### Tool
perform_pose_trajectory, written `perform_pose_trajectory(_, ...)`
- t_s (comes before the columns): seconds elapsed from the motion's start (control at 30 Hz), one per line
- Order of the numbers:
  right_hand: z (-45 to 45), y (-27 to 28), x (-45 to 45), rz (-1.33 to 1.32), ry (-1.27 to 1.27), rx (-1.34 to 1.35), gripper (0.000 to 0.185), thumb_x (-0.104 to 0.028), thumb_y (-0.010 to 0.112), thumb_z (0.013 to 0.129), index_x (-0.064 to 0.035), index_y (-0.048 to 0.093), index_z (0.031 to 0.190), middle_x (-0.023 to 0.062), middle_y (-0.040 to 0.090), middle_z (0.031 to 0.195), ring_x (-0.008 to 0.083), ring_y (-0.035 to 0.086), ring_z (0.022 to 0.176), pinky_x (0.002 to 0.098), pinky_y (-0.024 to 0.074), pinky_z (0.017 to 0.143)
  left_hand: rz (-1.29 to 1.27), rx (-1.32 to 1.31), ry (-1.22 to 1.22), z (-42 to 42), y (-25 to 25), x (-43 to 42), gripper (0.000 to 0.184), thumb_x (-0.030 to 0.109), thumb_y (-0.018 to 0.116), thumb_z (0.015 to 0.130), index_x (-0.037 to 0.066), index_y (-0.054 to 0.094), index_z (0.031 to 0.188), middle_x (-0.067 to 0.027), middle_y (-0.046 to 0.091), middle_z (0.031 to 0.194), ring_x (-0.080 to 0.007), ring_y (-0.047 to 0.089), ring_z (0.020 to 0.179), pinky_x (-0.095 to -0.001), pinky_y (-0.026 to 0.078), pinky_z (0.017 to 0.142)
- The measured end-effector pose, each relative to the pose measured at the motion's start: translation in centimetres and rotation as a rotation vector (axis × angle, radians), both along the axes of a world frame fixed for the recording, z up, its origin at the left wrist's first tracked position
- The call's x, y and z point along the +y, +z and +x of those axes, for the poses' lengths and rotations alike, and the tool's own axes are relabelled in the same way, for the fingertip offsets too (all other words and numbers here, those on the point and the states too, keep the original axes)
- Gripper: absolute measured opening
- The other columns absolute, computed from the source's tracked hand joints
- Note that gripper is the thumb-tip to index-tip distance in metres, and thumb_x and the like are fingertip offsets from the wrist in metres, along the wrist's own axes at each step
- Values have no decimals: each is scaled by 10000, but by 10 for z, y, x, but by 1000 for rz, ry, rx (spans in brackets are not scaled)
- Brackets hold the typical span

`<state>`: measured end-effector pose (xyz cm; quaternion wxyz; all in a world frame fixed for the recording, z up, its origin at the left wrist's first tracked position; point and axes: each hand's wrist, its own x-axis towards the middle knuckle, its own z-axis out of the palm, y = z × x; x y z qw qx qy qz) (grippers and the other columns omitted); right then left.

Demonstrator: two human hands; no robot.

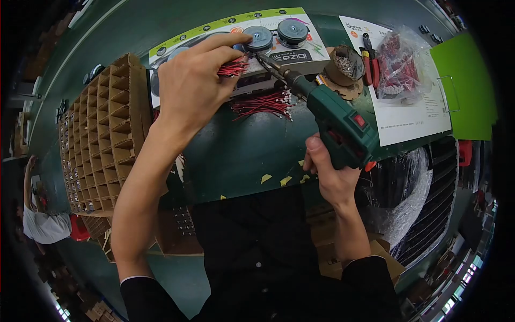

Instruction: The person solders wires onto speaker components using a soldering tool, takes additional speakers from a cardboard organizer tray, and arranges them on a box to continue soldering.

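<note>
My right hand (pixel 333 174) grips the handle of a green soldering gun (pixel 340 115), whose tip points up and left toward a round metal speaker (pixel 258 38). My left hand (pixel 201 80) has its fingers closed on a bunch of red and black wires (pixel 233 67), and its index fingertip is at that speaker's left edge. A second round speaker (pixel 292 32) sits to the right on the printed box (pixel 316 48). More red wires with white ends (pixel 263 105) lie on the green table just below the box. The exact contact at the gun's tip is too small to make out.
A cardboard divider tray (pixel 102 134) stands at the left. To the right are a round pot (pixel 344 65), red-handled pliers (pixel 370 67), a plastic bag of red parts (pixel 403 67) and a green board (pixel 466 86). Another person (pixel 45 222) is at the far left.
</note>
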<state>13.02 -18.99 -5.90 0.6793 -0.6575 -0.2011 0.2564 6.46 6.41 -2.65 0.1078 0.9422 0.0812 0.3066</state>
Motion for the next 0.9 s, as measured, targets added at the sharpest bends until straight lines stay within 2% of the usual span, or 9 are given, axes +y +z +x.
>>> perform_pose_trajectory(0.17, 6, 0, 2, 76, -11, 31, 260, -216, 790, 888, 5, 681, 970, 26, 662, 766, 95, 610, 601, 237, 489, 538, 14, -37, -25, 1, -5, 4, 123, 126, 762, 784, 83, 757, 899, 61, 731, 1126, -217, 710, 852, -318, 546, 701)
perform_pose_trajectory(0.23, 6, 0, -1, 1, 30, -31, 236, -214, 707, 941, 1, 629, 999, 51, 640, 825, 97, 599, 598, 218, 429, 490, 26, -51, -27, 2, -6, 4, 122, 126, 763, 784, 82, 756, 897, 62, 731, 1126, -215, 711, 855, -316, 545, 699)
perform_pose_trajectory(0.37, 7, -1, -3, -14, 63, -75, 287, -231, 709, 942, 19, 630, 1060, 77, 652, 896, 102, 605, 618, 214, 432, 492, 17, -39, -16, 2, -5, 1, 118, 128, 763, 790, 80, 756, 897, 64, 730, 1125, -214, 712, 857, -316, 545, 697)
perform_pose_trajectory(0.43, 6, 5, -4, 62, -15, 41, 280, -216, 802, 880, 4, 684, 1008, 28, 667, 791, 92, 620, 663, 231, 504, 602, 2, -2, 1, 1, -2, -1, 69, 110, 761, 834, 69, 755, 890, 18, 746, 1119, -200, 734, 935, -287, 566, 769)
perform_pose_trajectory(0.57, 2, 0, -8, 145, -77, -7, 295, -202, 784, 892, 13, 670, 1059, 31, 662, 785, 90, 619, 661, 224, 500, 601, 9, -5, 5, 1, -1, -1, 72, 108, 765, 830, 66, 754, 888, 14, 748, 1114, -202, 735, 934, -288, 567, 768)
perform_pose_trajectory(0.63, 3, -6, -11, 146, -41, -6, 374, -240, 699, 948, 40, 591, 1172, 115, 646, 937, 132, 605, 588, 225, 423, 456, 5, -10, -1, 1, -1, -2, 75, 112, 769, 828, 66, 755, 885, 13, 748, 1114, -202, 736, 933, -288, 567, 767)
perform_pose_trajectory(0.77, 9, -23, -13, 128, -55, 31, 351, -257, 686, 955, 33, 587, 1127, 108, 628, 906, 141, 594, 550, 239, 407, 419, 29, -44, -15, 1, -4, 2, 122, 134, 774, 798, 90, 751, 910, 55, 732, 1128, -214, 715, 839, -310, 547, 688)
perform_pose_trajectory(0.9, 13, -23, -9, 178, -71, 60, 337, -267, 658, 968, 32, 577, 1101, 121, 611, 877, 146, 582, 523, 248, 399, 394, -119, -179, -52, -1, 7, 0, 157, 113, 780, 826, 73, 753, 975, -51, 749, 1030, -221, 721, 809, -306, 556, 711)
